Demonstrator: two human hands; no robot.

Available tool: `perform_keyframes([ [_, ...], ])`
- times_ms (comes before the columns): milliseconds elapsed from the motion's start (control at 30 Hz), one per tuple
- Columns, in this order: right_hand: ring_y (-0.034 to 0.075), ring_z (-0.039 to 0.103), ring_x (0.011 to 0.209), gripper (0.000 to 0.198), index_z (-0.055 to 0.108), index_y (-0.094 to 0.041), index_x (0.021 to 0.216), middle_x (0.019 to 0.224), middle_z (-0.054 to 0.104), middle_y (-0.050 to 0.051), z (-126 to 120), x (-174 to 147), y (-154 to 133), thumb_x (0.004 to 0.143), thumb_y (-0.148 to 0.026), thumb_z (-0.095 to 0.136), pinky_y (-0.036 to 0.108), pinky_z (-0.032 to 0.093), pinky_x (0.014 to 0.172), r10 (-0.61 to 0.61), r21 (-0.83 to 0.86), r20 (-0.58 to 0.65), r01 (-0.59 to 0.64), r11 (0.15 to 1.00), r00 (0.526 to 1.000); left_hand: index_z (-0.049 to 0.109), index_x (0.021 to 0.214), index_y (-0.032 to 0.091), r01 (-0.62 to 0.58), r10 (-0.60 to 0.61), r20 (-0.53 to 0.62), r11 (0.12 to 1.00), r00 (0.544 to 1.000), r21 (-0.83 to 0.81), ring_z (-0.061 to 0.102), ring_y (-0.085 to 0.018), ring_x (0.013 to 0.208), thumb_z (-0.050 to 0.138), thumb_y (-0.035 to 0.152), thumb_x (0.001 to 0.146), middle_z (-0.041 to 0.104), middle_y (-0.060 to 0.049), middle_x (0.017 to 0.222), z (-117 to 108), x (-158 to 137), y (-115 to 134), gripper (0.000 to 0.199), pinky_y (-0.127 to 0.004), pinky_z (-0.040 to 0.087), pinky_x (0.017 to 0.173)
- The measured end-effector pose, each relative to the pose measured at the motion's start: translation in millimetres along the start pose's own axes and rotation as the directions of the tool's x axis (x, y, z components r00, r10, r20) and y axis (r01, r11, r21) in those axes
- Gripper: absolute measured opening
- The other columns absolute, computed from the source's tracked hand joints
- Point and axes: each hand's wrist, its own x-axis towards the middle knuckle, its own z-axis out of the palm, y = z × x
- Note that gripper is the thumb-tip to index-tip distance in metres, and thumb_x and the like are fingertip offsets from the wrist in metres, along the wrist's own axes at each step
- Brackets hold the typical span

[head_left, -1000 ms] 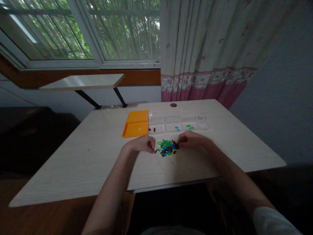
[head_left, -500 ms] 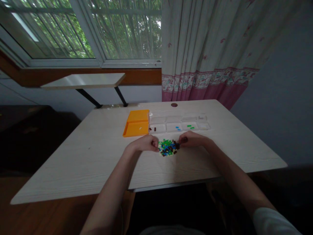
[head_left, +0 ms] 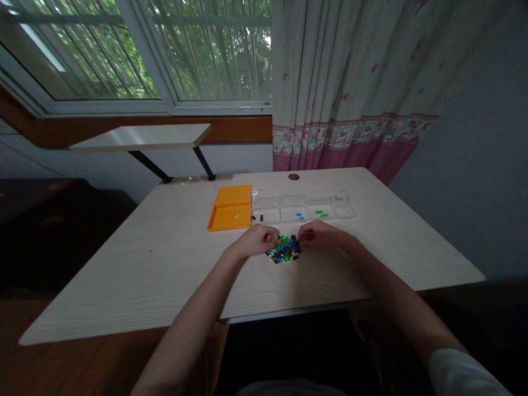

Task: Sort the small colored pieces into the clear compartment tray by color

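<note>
A pile of small toy bricks (head_left: 284, 252) in green, blue, brown and cream lies on the table between my hands. My left hand (head_left: 260, 240) reaches over the pile's upper left side, fingers curled and tips close together near the green bricks. At the pile's right edge is my right hand (head_left: 320, 235), its fingers also curled in. Whatever either hand pinches is too small or too hidden to name. Just beyond, a clear compartment tray (head_left: 292, 201) holds two brown bricks at the left, two blue ones near the middle and two green ones further right.
An orange two-part tray (head_left: 231, 207) adjoins the clear tray's left end, with one small white piece (head_left: 236, 216) in its near part. A raised shelf (head_left: 144, 137) stands at the table's back left. Behind the table (head_left: 165, 275) hang a curtain (head_left: 330, 82) and a window.
My left hand has moved right, from the pile's left edge to over its upper left part. My right hand has shifted slightly left and curled in more. The sorted bricks look unchanged.
</note>
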Motion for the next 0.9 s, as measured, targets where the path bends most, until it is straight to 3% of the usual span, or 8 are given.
perform_keyframes([
  [133,0.007,0.044,0.051,0.019,0.064,-0.016,0.079,0.059,0.052,-0.003,6.4,4.5,-2.4,0.073,-0.034,0.061,0.017,0.032,0.047,-0.078,0.016,-0.206,0.083,0.996,0.976,0.066,0.087,0.014,-0.015,0.010,-0.078,0.998,0.997,-0.055,0.035,-0.006,0.046,0.051,0.029,0.078,0.042,0.005,0.050,11.7,5.2,10.0,0.023,-0.017,0.023,0.046],
  [333,0.008,0.043,0.051,0.027,0.064,-0.017,0.081,0.061,0.055,-0.001,20.1,11.5,-11.3,0.078,-0.042,0.055,0.019,0.035,0.050,-0.271,-0.060,-0.429,0.273,0.960,0.862,0.066,0.094,0.009,0.015,-0.041,-0.081,0.954,0.996,-0.299,0.023,-0.004,0.041,0.052,0.038,0.078,0.030,0.008,0.045,20.6,7.1,14.2,0.035,-0.018,0.016,0.041],
  [533,0.009,0.045,0.053,0.025,0.065,-0.018,0.083,0.064,0.056,0.001,21.0,10.0,-10.7,0.080,-0.040,0.054,0.020,0.037,0.052,-0.347,-0.162,-0.466,0.307,0.938,0.814,0.066,0.085,0.007,0.013,-0.084,-0.135,0.889,0.987,-0.458,0.023,-0.004,0.042,0.056,0.044,0.074,0.031,0.007,0.045,22.4,9.9,12.3,0.039,-0.018,0.016,0.041],
  [733,0.010,0.049,0.056,0.026,0.066,-0.020,0.085,0.066,0.059,0.002,22.1,8.2,-10.4,0.081,-0.042,0.051,0.022,0.040,0.057,-0.304,-0.232,-0.405,0.224,0.946,0.863,0.065,0.079,0.008,0.062,-0.127,-0.140,0.916,0.982,-0.396,0.024,-0.004,0.044,0.055,0.044,0.075,0.034,0.006,0.047,21.9,10.7,8.9,0.038,-0.018,0.015,0.042],
  [900,0.012,0.053,0.061,0.026,0.065,-0.020,0.086,0.068,0.061,0.003,24.3,8.7,-10.9,0.084,-0.040,0.048,0.023,0.041,0.061,-0.319,-0.276,-0.434,0.213,0.937,0.843,0.064,0.080,0.008,0.051,-0.107,-0.132,0.928,0.985,-0.370,0.028,-0.005,0.046,0.052,0.042,0.077,0.039,0.004,0.050,18.2,9.2,11.6,0.037,-0.017,0.019,0.043],
])
